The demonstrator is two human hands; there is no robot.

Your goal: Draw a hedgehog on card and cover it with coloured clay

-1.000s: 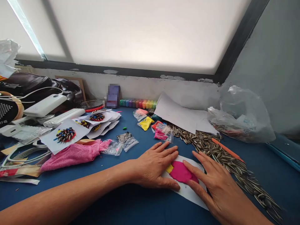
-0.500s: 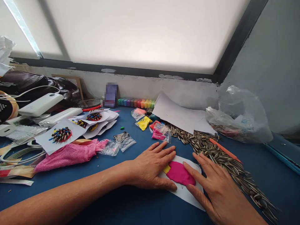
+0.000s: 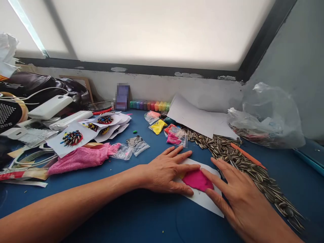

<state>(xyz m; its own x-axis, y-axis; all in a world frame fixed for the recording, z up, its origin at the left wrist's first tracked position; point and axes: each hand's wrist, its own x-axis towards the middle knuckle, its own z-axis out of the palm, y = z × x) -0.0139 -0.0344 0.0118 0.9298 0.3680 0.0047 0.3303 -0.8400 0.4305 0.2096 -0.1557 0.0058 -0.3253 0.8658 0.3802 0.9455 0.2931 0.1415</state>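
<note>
A flat magenta patch of modelling clay (image 3: 197, 180) lies on a small white paper card (image 3: 209, 204). At its left end a bit of yellow clay shows, mostly covered by my left hand (image 3: 168, 172). That hand lies on the card with fingers spread, the index finger reaching over the clay's upper edge. From the other side my right hand (image 3: 238, 189) touches the clay's right edge with thumb and index finger, its fingers apart. Striped sunflower seeds (image 3: 263, 182) lie in a long heap beside and behind my right hand.
An orange craft knife or pen-like stick (image 3: 248, 156) rests on the seeds. Small bags of clay (image 3: 158, 126) lie beyond my hands, before white sheets (image 3: 192, 118). A plastic bag (image 3: 270, 125) stands right. Left are seed-covered cards (image 3: 72, 138), a pink cloth (image 3: 81, 158) and a power bank (image 3: 50, 107).
My left index finger has moved right onto the upper edge of the magenta clay, and the left hand covers more of the yellow. The view has shifted slightly.
</note>
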